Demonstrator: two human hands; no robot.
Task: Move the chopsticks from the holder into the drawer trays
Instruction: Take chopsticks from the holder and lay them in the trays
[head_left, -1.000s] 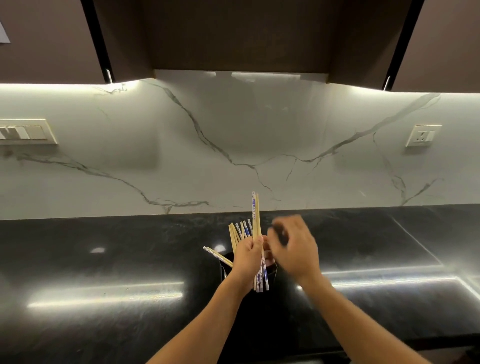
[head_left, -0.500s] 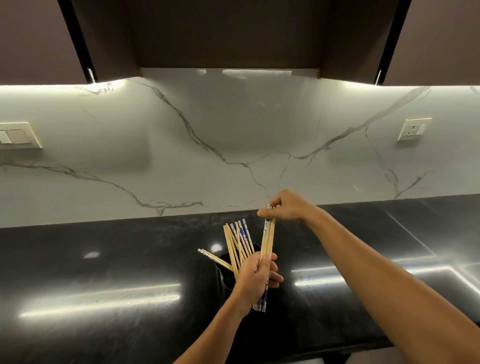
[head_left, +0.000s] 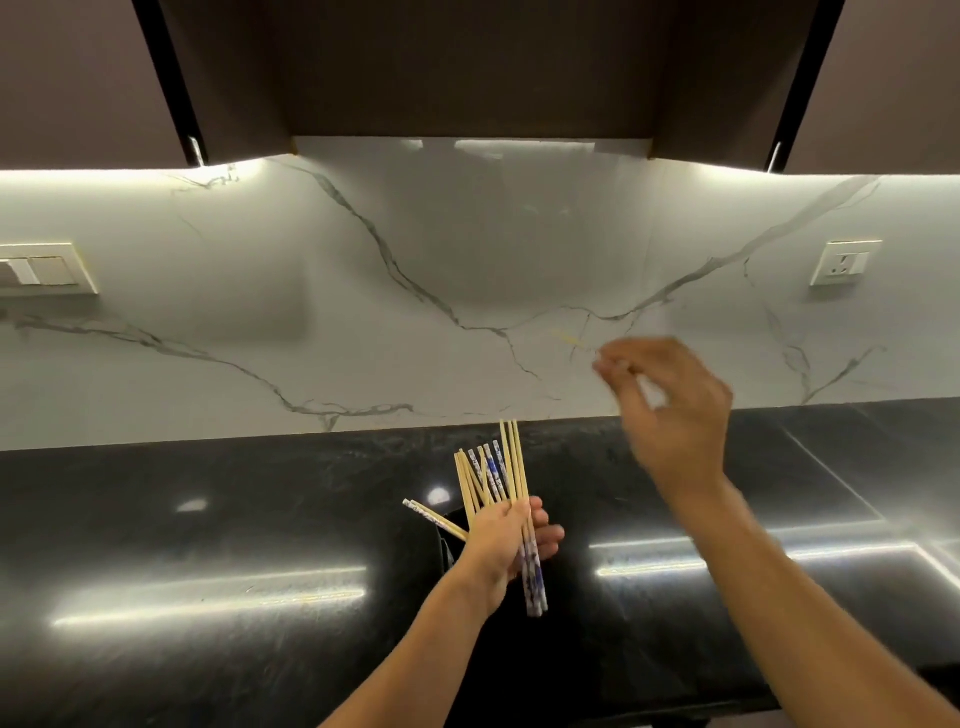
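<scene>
With our left hand (head_left: 501, 540) closed around a bundle of chopsticks (head_left: 514, 483) above the dark holder (head_left: 451, 527), our blurred right hand (head_left: 670, 400) hovers high, grip unclear, so we judge gathering underway; next, carry them drawerward.

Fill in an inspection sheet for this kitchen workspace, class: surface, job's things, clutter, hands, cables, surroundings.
Surface: glossy black countertop, light streaks reflected.
Job's things: chopsticks fanned out of a dark holder; drawer trays not in view.
Clutter: nothing seen.
Hands: left hand grips a chopstick bundle; right hand raised and blurred, fingers pinched, contents unclear.
Cables: nothing seen.
Surroundings: veined marble backsplash, switch plate, wall socket, dark upper cabinets.
</scene>
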